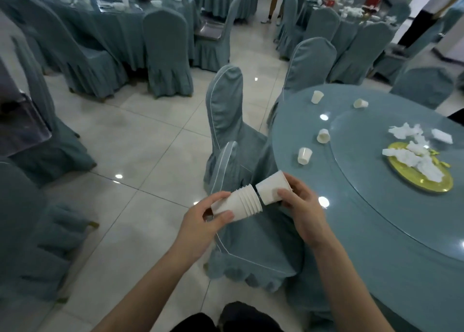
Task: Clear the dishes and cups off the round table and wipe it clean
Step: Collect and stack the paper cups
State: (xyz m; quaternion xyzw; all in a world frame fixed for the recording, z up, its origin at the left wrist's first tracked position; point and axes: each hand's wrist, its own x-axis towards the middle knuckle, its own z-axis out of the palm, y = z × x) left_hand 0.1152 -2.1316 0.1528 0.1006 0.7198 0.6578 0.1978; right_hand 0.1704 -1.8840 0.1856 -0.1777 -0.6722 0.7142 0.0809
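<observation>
Left hand (200, 221) grips nested white paper-cup stack (238, 203), rims toward 2 o'clock; right hand (301, 203) grips single white paper cup (272, 188), its base nearly touching them.

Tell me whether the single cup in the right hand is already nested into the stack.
Not yet. The single cup in the right hand meets the stack in the left hand base-first, with a dark gap showing.

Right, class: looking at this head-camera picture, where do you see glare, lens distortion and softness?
Head view: ceiling lights glare as white spots on the glossy round blue-green table and the pale floor tiles; the wide lens bends the covered chairs outward near the edges; the far tables look soft, while the left hand and right hand holding white paper cups stay fairly sharp.
</observation>
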